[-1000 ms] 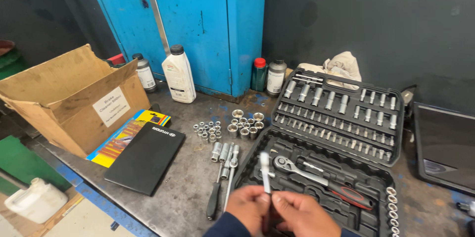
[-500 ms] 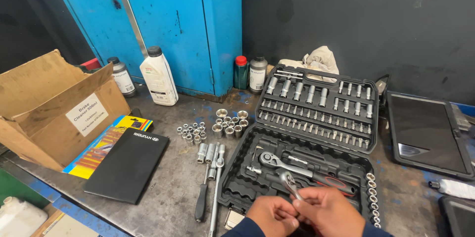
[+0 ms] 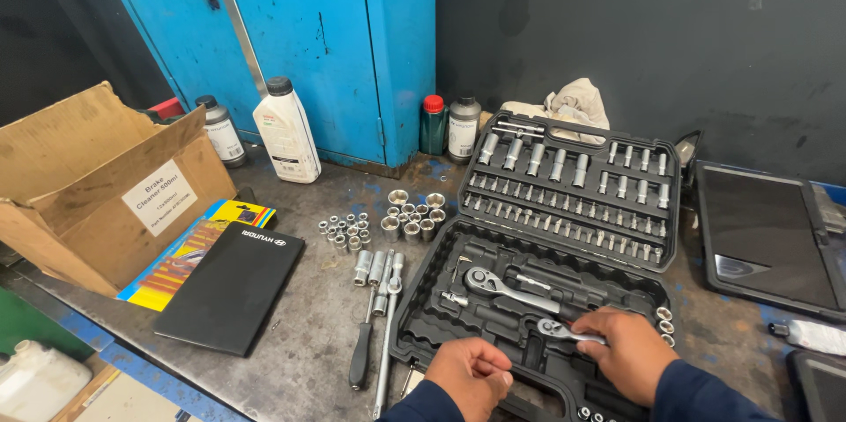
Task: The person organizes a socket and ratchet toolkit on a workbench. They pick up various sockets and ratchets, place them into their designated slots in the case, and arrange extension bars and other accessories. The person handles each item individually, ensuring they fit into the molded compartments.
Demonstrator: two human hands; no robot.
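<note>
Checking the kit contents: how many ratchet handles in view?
2. The larger ratchet lies in the bottom tray of the open socket case; the smaller ratchet is under the right hand fingertips. Hands may hide others.

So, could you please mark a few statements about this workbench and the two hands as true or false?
1. The right hand holds a small chrome ratchet over the open black plastic socket case. True.
2. The left hand grips a screwdriver. False: it is a closed fist at the case's front edge, with no tool visible in it.
3. The white plastic bottle lies on its side. False: it stands upright.
4. Loose chrome sockets sit on the bench left of the case. True.
</note>
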